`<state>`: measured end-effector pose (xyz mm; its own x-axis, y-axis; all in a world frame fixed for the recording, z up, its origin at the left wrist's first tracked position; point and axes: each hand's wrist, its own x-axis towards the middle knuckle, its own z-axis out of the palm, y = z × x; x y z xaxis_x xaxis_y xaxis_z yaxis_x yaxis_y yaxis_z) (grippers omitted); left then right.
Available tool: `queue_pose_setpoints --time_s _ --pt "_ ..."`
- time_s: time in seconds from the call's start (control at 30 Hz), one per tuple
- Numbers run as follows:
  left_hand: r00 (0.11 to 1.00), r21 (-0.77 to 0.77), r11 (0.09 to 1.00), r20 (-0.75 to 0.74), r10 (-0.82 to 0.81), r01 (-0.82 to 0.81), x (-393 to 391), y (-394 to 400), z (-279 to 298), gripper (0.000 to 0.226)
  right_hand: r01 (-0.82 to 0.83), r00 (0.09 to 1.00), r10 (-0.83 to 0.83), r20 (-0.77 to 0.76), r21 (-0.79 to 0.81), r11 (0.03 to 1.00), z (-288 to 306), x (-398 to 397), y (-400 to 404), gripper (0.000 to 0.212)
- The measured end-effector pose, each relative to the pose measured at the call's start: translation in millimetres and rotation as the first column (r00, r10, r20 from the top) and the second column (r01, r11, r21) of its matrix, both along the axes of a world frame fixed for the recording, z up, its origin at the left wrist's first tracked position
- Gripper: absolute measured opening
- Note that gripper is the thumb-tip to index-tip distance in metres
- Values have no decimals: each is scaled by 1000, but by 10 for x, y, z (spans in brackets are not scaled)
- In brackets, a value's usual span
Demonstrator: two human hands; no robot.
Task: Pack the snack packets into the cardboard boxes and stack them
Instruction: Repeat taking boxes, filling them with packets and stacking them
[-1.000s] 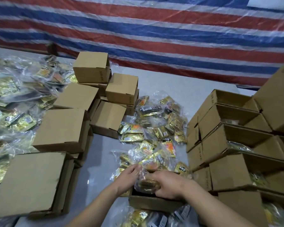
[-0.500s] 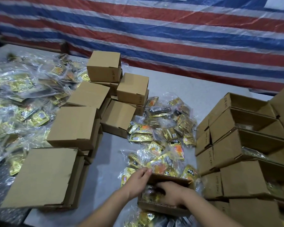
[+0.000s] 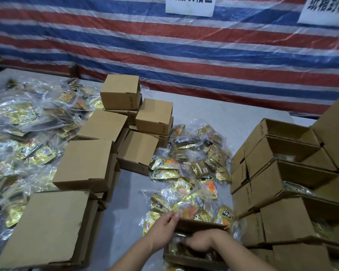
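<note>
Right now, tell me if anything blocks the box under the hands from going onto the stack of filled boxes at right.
Nothing visible does. The open brown cardboard box sits directly beside the stacked open cardboard boxes on the grey table; only both hands are at it.

Both bare forearms are extended forward from the lower edge of the view toward the open box (image 3: 200, 225). The left hand (image 3: 163, 224) is held at the box's left far corner, with its fingers laid against the raised far flap and its thumb side turned toward the box. The right hand (image 3: 199, 241) is placed inside the box, palm down, with the fingers bent downward onto the contents; its outline is blurred, so the grip cannot be made out. The right forearm is angled across the box's near right corner. The two hands are kept near each other, not touching.
</note>
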<state>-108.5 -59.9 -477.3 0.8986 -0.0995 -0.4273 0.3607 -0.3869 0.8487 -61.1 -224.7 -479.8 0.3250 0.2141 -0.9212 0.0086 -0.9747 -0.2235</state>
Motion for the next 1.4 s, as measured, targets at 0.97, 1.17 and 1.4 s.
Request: queue_pose_setpoints --time_s 0.97,1.17,1.4 --pt "997 -6 1000 -71 -8 8 136 22 -4 30 -65 717 -91 691 197 978 476 6 -341 54" --pt "999 132 991 25 -40 37 572 79 75 31 -43 679 -103 727 180 983 301 -13 -375 55" --pt "967 514 841 82 -241 166 1440 -75 -72 51 50 709 -208 674 247 968 481 48 -443 53"
